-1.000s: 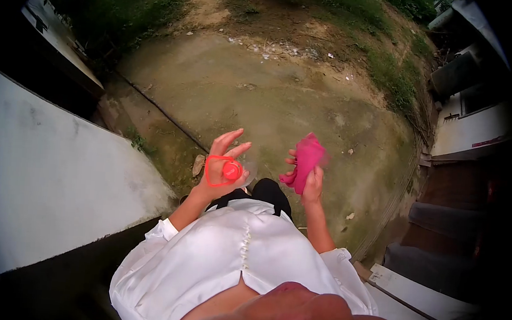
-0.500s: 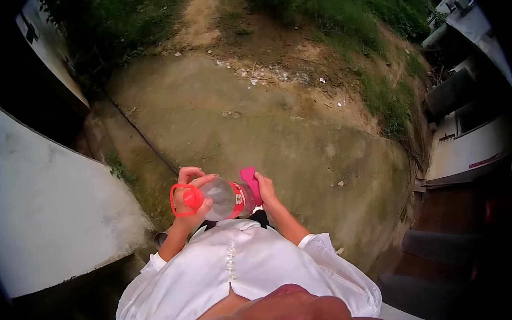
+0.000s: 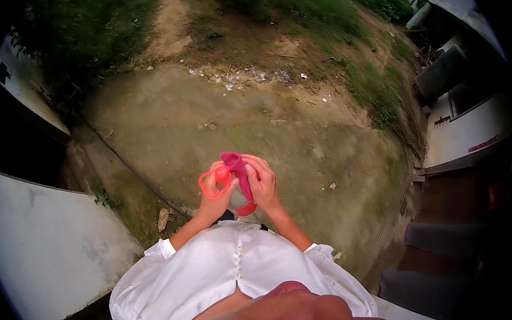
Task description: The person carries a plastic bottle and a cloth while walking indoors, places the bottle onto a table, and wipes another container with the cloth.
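A clear plastic bottle [image 3: 240, 199] with a red cap, a red ring handle and a red label is held in front of my white top. My left hand [image 3: 213, 199] is closed around its neck, just below the cap [image 3: 222, 174]. In my right hand [image 3: 262, 185] is a pink cloth [image 3: 239, 168], gripped against the bottle's upper side close to the cap. Both hands and the cloth hide much of the bottle. Its lower end, with part of the label [image 3: 246, 209], points toward my body.
Mossy concrete ground [image 3: 302, 174] spreads ahead of me. A black hose [image 3: 132, 168] runs across it at left. White walls [image 3: 40, 235] stand on the left, with dark steps [image 3: 439, 238] at right. Grass [image 3: 242, 1] and scattered litter [image 3: 231, 79] lie beyond.
The pink cloth and my right hand have moved from the bottle's bottom end up beside the cap. My left hand has shifted right and the bottle has turned, its base now toward me.
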A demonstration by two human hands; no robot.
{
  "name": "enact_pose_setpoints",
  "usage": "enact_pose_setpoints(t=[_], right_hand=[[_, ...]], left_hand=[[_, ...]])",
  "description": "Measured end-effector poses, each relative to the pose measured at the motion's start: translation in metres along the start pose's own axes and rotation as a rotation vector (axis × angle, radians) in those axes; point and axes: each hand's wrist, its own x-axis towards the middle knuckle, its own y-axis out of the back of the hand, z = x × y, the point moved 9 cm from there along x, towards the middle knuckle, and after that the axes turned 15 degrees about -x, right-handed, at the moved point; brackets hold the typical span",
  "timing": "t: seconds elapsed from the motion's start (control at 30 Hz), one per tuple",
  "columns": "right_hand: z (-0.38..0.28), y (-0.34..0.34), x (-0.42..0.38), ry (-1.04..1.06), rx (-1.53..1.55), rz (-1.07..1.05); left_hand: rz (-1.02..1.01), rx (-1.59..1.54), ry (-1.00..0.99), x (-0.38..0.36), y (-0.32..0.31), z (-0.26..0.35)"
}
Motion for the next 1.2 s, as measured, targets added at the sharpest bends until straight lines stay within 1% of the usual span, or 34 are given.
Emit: enact_pose_setpoints(t=[0.03,0.07,0.1,0.17,0.23,0.33,0.37,0.4,0.43,0.47,0.53,0.57,0.6,0.63,0.67,0.7,0.73,0.77,0.8,0.83,0.87,0.9,0.93,1.0,1.03,1.07,1.1,1.13,1.17,1.2], right_hand=[[0.015,-0.015,0.007,-0.097,0.131,-0.044],[0.020,-0.023,0.015,-0.094,0.133,-0.047],[0.020,-0.031,0.024,-0.088,0.111,-0.081],[0.017,-0.050,0.047,-0.075,0.088,-0.125],[-0.030,-0.064,0.073,0.209,-0.088,-0.099],[-0.040,-0.120,0.127,0.249,-0.059,-0.161],[-0.035,-0.145,0.153,0.273,-0.051,-0.180],[-0.014,-0.190,0.179,0.151,0.089,-0.342],[-0.009,-0.228,0.192,0.017,0.226,-0.515],[-0.018,-0.251,0.202,0.037,0.236,-0.555],[-0.071,-0.287,0.229,0.338,0.093,-0.597],[-0.090,-0.296,0.240,0.360,0.104,-0.591],[-0.105,-0.312,0.242,0.397,0.127,-0.639],[-0.115,-0.315,0.250,0.415,0.132,-0.542],[-0.121,-0.318,0.256,0.423,0.141,-0.449],[-0.126,-0.335,0.255,0.445,0.174,-0.505],[-0.133,-0.345,0.258,0.507,0.183,-0.484],[-0.138,-0.352,0.266,0.568,0.189,-0.456],[-0.139,-0.368,0.274,0.591,0.216,-0.492],[-0.134,-0.387,0.283,0.602,0.208,-0.599],[-0.128,-0.408,0.292,0.612,0.191,-0.706],[-0.113,-0.437,0.301,0.472,0.237,-0.853],[-0.109,-0.452,0.312,0.490,0.242,-0.888],[-0.090,-0.503,0.316,0.311,0.148,-1.302],[-0.098,-0.510,0.322,0.339,0.153,-1.328],[-0.116,-0.505,0.334,0.500,0.194,-1.197],[-0.133,-0.496,0.343,0.650,0.240,-1.058],[-0.136,-0.498,0.344,0.670,0.248,-1.081],[-0.145,-0.490,0.355,0.760,0.280,-0.941],[-0.153,-0.483,0.369,0.845,0.318,-0.790]], left_hand=[[-0.010,0.099,-0.135,0.004,0.003,0.015],[-0.019,0.195,-0.272,0.011,0.005,0.028],[-0.018,0.204,-0.219,0.021,0.013,0.022],[0.038,0.165,-0.240,0.048,0.037,0.012],[0.101,0.130,-0.259,0.072,0.071,0.007],[0.135,0.117,-0.301,0.111,0.124,0.015],[0.096,0.222,-0.345,0.122,0.134,0.026],[0.062,0.332,-0.382,0.132,0.148,0.035],[0.101,0.343,-0.378,0.138,0.169,0.039],[0.153,0.364,-0.361,0.145,0.191,0.043],[0.262,0.401,-0.366,0.163,0.235,0.052],[0.334,0.337,-0.340,0.170,0.258,0.052],[0.409,0.274,-0.314,0.174,0.284,0.049],[0.476,0.292,-0.312,0.177,0.305,0.044],[0.502,0.259,-0.309,0.182,0.321,0.036],[0.524,0.228,-0.307,0.181,0.336,0.031],[0.583,0.251,-0.307,0.177,0.348,0.033],[0.564,0.246,-0.320,0.183,0.350,0.036],[0.537,0.241,-0.333,0.186,0.357,0.039],[0.470,0.407,-0.404,0.192,0.354,0.050],[0.512,0.413,-0.405,0.195,0.357,0.055],[0.484,0.416,-0.376,0.203,0.353,0.063],[0.456,0.414,-0.345,0.212,0.348,0.065],[0.533,0.421,-0.356,0.227,0.368,0.056],[0.620,0.403,-0.369,0.231,0.385,0.046],[0.706,0.383,-0.382,0.234,0.400,0.037],[0.738,0.392,-0.384,0.239,0.410,0.033],[0.844,0.360,-0.350,0.242,0.427,0.029],[0.947,0.328,-0.323,0.247,0.440,0.025],[0.970,0.341,-0.340,0.260,0.445,0.025]])
